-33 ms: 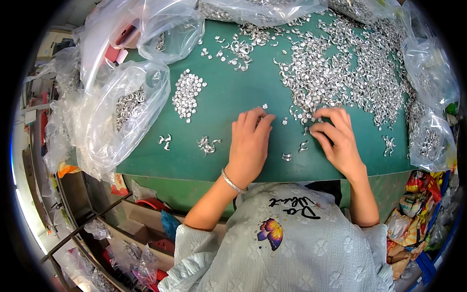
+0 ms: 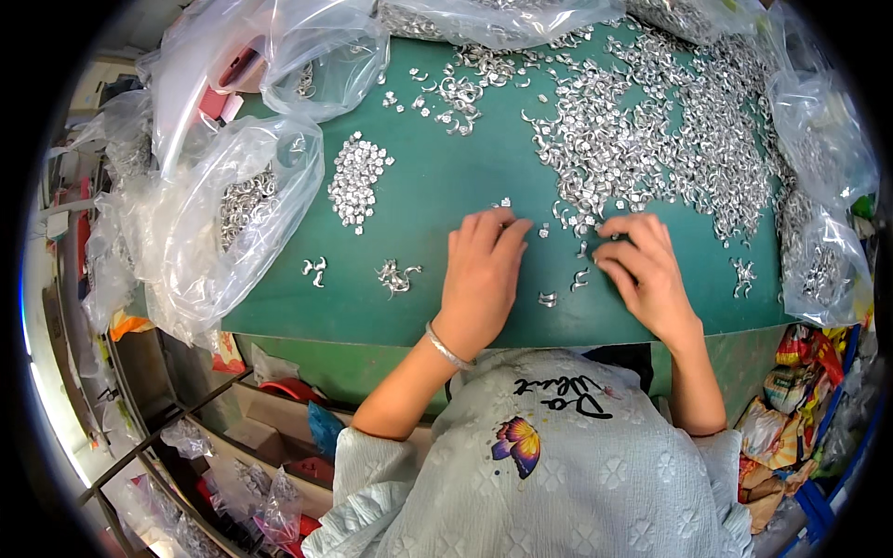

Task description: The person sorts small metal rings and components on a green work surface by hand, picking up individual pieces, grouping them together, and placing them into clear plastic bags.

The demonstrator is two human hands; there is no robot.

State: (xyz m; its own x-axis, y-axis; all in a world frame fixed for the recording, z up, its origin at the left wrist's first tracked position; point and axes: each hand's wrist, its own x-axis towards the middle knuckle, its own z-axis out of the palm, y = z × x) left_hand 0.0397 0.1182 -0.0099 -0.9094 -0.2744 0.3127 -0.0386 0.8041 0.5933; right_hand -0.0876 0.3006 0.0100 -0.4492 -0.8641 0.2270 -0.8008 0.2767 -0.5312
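Note:
My left hand [image 2: 481,272] rests over the green table [image 2: 433,177] with its fingers curled and drawn together. Anything inside them is hidden. Just past its fingertips lies a small silver metal piece [image 2: 504,202]. My right hand [image 2: 648,276] is bent, thumb and forefinger close together at the near edge of a big heap of small curved metal pieces [image 2: 605,139]. Something tiny seems to sit at those fingertips, too small to name. Between the hands lie a loose piece [image 2: 544,230], a curved piece [image 2: 579,279] and a little cluster [image 2: 547,299].
A flat group of flower-like metal pieces [image 2: 358,177] lies to the left, with small clusters [image 2: 398,277] nearer me. Clear plastic bags [image 2: 237,232] of metal parts line the left, far and right sides [image 2: 823,242]. Divided bins [image 2: 260,432] stand below the table's left edge.
My left hand has shifted slightly to the right. My right hand has drawn a little toward me, its thumb and forefinger closer together.

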